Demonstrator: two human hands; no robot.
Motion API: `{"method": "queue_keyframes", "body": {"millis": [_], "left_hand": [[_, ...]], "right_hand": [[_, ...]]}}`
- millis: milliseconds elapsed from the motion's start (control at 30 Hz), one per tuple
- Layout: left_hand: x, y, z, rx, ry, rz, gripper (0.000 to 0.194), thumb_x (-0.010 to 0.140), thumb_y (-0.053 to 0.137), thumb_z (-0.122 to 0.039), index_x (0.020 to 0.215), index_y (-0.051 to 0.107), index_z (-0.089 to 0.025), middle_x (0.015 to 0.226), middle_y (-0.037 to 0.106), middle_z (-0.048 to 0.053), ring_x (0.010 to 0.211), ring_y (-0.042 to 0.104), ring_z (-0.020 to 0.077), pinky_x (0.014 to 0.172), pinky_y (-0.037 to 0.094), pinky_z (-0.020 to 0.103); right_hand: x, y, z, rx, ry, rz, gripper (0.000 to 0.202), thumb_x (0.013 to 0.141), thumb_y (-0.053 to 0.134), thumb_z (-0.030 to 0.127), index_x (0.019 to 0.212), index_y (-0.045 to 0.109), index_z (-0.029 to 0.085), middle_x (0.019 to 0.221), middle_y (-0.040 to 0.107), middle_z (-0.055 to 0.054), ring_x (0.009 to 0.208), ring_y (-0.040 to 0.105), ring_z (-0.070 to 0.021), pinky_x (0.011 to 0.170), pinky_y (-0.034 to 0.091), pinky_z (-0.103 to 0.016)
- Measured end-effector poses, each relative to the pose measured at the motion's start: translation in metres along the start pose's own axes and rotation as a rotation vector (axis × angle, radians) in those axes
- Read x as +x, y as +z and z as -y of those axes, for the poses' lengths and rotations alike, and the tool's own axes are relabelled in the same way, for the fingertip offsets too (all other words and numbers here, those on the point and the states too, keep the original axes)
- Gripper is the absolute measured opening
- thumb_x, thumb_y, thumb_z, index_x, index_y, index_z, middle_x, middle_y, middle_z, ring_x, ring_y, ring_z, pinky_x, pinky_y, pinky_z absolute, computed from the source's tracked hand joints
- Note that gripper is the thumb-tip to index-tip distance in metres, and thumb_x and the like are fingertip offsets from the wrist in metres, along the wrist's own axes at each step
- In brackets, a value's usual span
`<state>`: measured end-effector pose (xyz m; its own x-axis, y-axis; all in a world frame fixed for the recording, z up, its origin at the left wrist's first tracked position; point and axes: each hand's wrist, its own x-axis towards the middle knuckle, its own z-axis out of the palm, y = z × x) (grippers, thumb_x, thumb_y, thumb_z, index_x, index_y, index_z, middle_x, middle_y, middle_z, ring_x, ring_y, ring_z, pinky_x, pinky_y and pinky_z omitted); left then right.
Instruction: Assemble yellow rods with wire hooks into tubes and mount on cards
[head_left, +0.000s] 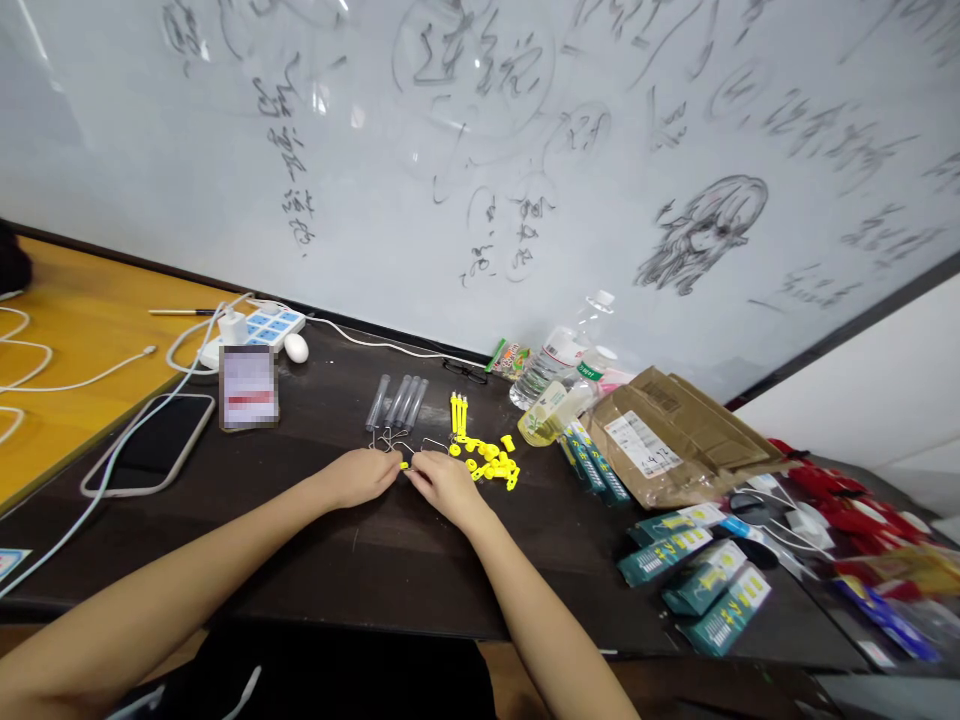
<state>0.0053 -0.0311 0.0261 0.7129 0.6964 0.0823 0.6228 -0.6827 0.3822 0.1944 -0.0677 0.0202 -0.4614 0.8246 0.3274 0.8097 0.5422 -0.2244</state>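
My left hand and my right hand meet over the dark table, fingers closed around a small yellow piece between their fingertips. Thin bent metal wires lie just beyond the fingers. Behind them several clear tubes lie side by side. To the right of my right hand is a scatter of small yellow plastic parts, with long yellow sticks above it. Which hand bears the piece's weight cannot be told; both touch it.
Phone, power strip, white cable and a blurred-out card lie left. Bottles, a cardboard package and green boxes stand or lie right. A whiteboard rises behind the table.
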Motion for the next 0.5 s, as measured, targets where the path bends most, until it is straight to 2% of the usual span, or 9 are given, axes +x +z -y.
{"method": "queue_keyframes", "body": {"millis": [167,367,500], "left_hand": [[0.0,-0.001,-0.002,-0.001,-0.002,0.006,0.032,0.092,0.029,-0.034,0.078,0.053,-0.018,0.07,0.062,0.005,0.064,0.06,0.0193,0.059,0.038,0.027],[0.0,-0.007,0.003,-0.08,0.047,0.053,0.029,0.091,0.031,-0.033,0.083,0.055,-0.02,0.07,0.063,0.003,0.065,0.059,0.0192,0.06,0.036,0.025],[-0.001,-0.01,0.003,-0.048,0.039,0.088,0.028,0.091,0.031,-0.033,0.086,0.055,-0.02,0.074,0.064,0.004,0.067,0.06,0.0196,0.059,0.035,0.025]], "right_hand": [[0.0,-0.001,0.001,0.009,-0.012,-0.002,0.013,0.09,0.047,0.028,0.081,0.054,0.022,0.078,0.059,-0.002,0.075,0.053,-0.0151,0.063,0.034,-0.024],[-0.002,-0.002,-0.003,0.126,-0.001,-0.023,0.019,0.091,0.045,0.029,0.075,0.053,0.021,0.075,0.057,-0.001,0.071,0.053,-0.0145,0.064,0.036,-0.024],[-0.002,-0.001,-0.005,0.134,-0.018,-0.022,0.021,0.091,0.045,0.029,0.073,0.053,0.021,0.074,0.057,-0.002,0.072,0.053,-0.0152,0.064,0.035,-0.024]]}}
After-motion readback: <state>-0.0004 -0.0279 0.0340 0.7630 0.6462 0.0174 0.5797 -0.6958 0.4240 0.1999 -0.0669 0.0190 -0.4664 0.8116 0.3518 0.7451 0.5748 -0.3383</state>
